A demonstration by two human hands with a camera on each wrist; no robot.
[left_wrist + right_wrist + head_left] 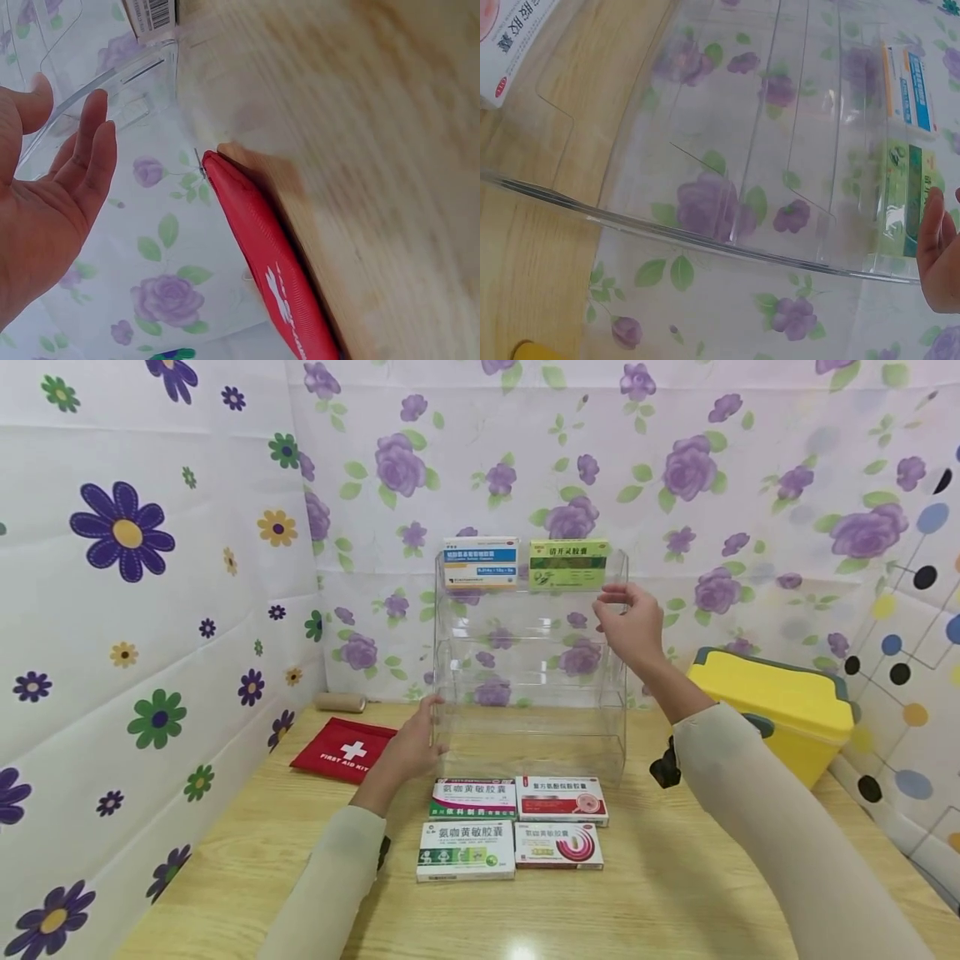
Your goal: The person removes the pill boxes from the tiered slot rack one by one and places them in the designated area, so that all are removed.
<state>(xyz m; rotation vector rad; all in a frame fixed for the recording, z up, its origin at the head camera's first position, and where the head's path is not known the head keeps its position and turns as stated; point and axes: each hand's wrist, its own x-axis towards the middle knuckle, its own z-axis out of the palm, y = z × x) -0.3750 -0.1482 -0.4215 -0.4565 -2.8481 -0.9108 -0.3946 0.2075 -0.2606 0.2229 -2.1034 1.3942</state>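
A clear tiered display rack (529, 732) stands on the table against the back curtain. On its top tier, a white, blue and orange medicine box (481, 564) sits at the left and a green medicine box (567, 566) at the right. My right hand (633, 625) is at the green box's lower right corner, fingers loosely bent; in the right wrist view its fingertips overlap the box's edge. Beside the rack's lower left side is my left hand (411, 745), its fingers relaxed near the clear side panel (112, 79); whether they touch it I cannot tell.
Several medicine boxes (467, 852) lie in two rows before the rack. A red first aid pouch (347, 750) and a brown roll (340, 702) lie left of it. To the right stands a yellow lidded box (776, 697). Curtains back the table.
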